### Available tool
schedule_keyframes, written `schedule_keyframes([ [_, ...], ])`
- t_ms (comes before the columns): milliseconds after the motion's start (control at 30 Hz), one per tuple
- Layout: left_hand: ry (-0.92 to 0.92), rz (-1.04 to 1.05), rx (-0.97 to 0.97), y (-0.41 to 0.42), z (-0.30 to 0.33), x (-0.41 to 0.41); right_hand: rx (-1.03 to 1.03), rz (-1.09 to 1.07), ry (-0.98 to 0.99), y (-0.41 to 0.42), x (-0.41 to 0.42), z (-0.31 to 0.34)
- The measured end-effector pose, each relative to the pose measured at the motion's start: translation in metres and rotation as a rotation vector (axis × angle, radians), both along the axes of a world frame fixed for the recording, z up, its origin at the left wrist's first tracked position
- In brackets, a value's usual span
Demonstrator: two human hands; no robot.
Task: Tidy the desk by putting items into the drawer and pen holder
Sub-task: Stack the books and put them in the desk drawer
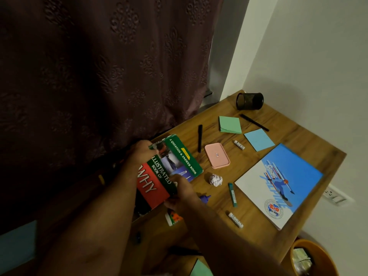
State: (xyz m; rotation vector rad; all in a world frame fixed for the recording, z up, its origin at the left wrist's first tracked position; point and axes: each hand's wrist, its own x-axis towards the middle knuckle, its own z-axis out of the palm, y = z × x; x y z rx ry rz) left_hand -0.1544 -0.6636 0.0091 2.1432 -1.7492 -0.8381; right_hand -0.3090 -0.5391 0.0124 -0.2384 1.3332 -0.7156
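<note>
While both my hands clasp the book, its long axis runs from the far corner under my left hand back toward me, where my right hand takes the near edge. My left fingers curl over the far upper corner; my right fingers wrap the lower edge beside the red band of the cover. Neither hand is loose or spread: both are closed on the book, and it sits tilted, cover up, over the left edge of the desk.

What the next move turns on, I judge, is the dark gap just below and left of my grip, which may be the open drawer; it is too dim for me to be sure. If so, the book must swing down and leftward, away from the desk top.

Everything else lies to the right of my grip: the crumpled paper nearest, the pink case beyond it, the black pen just past the book's far end. The pen holder stands well apart at the far corner, closer to my right hand's side.
</note>
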Motion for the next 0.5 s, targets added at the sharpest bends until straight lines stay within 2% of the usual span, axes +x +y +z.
schedule_keyframes([
  [367,0.147,-0.126,-0.112,0.012,0.05,-0.007,0.034,-0.063,-0.127,0.008,0.002,0.015],
  [500,0.194,-0.183,-0.173,0.025,0.07,-0.013,-0.043,-0.013,-0.099,0.014,-0.004,0.02],
])
